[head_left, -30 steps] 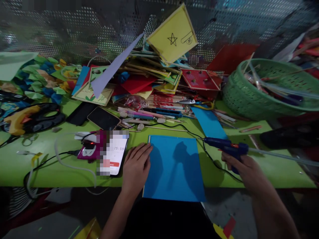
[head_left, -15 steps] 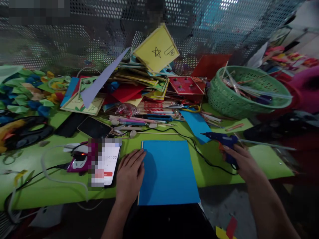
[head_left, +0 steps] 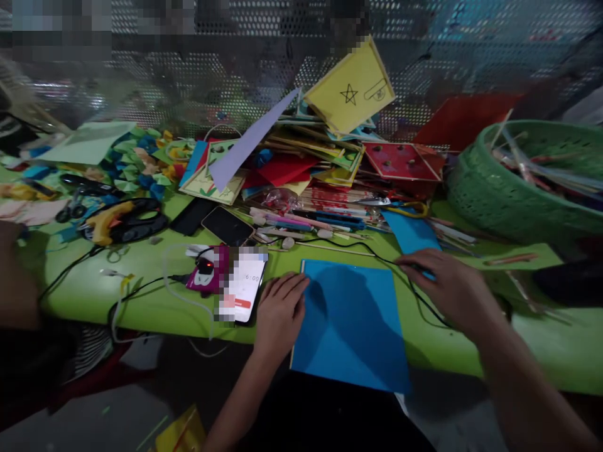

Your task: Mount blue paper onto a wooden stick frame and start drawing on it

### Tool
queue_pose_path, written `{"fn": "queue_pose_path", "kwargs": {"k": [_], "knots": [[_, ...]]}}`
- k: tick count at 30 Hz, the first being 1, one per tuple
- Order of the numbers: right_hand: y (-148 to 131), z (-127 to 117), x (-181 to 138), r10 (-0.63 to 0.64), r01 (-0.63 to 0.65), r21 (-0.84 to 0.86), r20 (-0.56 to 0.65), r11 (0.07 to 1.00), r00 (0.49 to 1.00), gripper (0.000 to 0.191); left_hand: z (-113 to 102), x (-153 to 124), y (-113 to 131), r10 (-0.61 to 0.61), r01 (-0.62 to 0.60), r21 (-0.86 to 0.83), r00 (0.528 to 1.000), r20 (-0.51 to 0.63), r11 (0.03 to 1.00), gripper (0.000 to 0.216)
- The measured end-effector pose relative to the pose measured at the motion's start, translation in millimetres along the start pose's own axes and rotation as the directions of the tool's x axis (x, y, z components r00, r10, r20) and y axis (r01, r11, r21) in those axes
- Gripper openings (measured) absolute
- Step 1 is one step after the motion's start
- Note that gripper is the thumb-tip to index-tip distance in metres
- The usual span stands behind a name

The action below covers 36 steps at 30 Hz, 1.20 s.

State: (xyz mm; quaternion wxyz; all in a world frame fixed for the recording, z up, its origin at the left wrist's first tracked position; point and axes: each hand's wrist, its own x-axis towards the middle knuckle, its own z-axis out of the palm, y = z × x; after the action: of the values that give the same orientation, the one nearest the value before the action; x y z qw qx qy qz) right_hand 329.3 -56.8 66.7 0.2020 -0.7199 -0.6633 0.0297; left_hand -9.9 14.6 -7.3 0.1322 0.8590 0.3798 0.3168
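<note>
A blue square board (head_left: 353, 326) lies at the front edge of the table, with a pale strip along its left side. My left hand (head_left: 282, 307) rests flat beside it, fingertips on its upper left edge. To the right, my right hand (head_left: 452, 292) has its fingers drawn together on a thin black cord (head_left: 365, 244), just past the board's upper right corner. The glue gun does not show clearly; the right hand and wrist cover that spot. A lit phone (head_left: 247, 289) lies left of my left hand.
On the green table (head_left: 155, 301) stand a purple socket block (head_left: 207, 270), a dark phone (head_left: 228, 226) and a green basket (head_left: 499, 188). Pencils, sticks, scissors (head_left: 409, 208) and stacked paper boards (head_left: 348, 94) crowd the back. Another person's arm (head_left: 16, 282) is at far left.
My right hand has let go of the glue gun and moved left to the cord. My left hand stays on the board's edge. The view has turned left.
</note>
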Motion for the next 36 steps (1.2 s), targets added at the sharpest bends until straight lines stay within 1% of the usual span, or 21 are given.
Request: {"fn": "queue_pose_path", "kwargs": {"k": [1,3,4,6,9,13,15,20,23,26,31,36], "knots": [[-6.1,12.1,14.9,-0.065,0.065,0.009,0.037,0.998,0.997,0.038,-0.1,-0.1,0.3,-0.001,0.001,-0.002,1.0,-0.001,1.0,0.037],[-15.0,33.1,40.6,-0.117,0.118,-0.01,0.074,0.993,0.99,0.033,-0.1,-0.4,0.6,-0.007,0.007,-0.003,1.0,-0.006,1.0,0.037],[-18.4,41.0,50.4,-0.119,0.124,-0.045,0.101,0.991,0.988,0.031,0.0,-0.6,0.7,-0.01,0.01,0.001,1.0,-0.009,1.0,0.037],[-24.4,51.2,64.0,-0.093,0.127,-0.16,0.203,0.979,0.975,0.028,0.2,-0.6,0.9,-0.014,0.014,0.012,1.0,-0.001,1.0,0.039],[-32.3,56.0,73.1,-0.057,0.156,-0.28,0.332,0.947,0.942,0.026,-0.2,0.2,1.8,-0.021,0.02,0.025,0.998,0.051,0.999,0.042],[-37.2,56.4,80.2,-0.054,0.237,-0.366,0.445,0.9,0.894,0.028,-1.1,1.2,3.4,-0.057,0.055,0.028,0.993,0.108,0.998,0.041],[-37.1,56.8,83.6,-0.059,0.268,-0.382,0.478,0.884,0.876,0.028,-1.2,1.1,3.8,-0.068,0.066,0.022,0.99,0.124,0.998,0.04],[-31.5,52.4,81.2,-0.067,0.278,-0.38,0.482,0.882,0.874,0.028,-0.5,0.4,4.6,-0.093,0.093,0.005,0.987,0.133,0.996,0.041],[-21.5,46.4,68.9,-0.076,0.268,-0.364,0.464,0.892,0.883,0.028,-1.2,1.0,6.1,-0.103,0.104,-0.002,0.985,0.139,0.995,0.04],[-5.9,43.9,50.9,-0.13,0.287,-0.312,0.439,0.906,0.889,0.028,-2.8,1.9,7.7,-0.114,0.116,-0.004,0.982,0.149,0.993,0.04],[15.1,49.3,27.1,-0.217,0.35,-0.311,0.392,0.883,0.894,0.024,-2.4,1.9,8.2,-0.123,0.125,-0.004,0.98,0.154,0.992,0.04],[18.4,55.5,21.3,-0.244,0.359,-0.316,0.349,0.878,0.905,0.028,-0.7,0.4,7.5,-0.13,0.129,0.016,0.978,0.163,0.991,0.039]]}}
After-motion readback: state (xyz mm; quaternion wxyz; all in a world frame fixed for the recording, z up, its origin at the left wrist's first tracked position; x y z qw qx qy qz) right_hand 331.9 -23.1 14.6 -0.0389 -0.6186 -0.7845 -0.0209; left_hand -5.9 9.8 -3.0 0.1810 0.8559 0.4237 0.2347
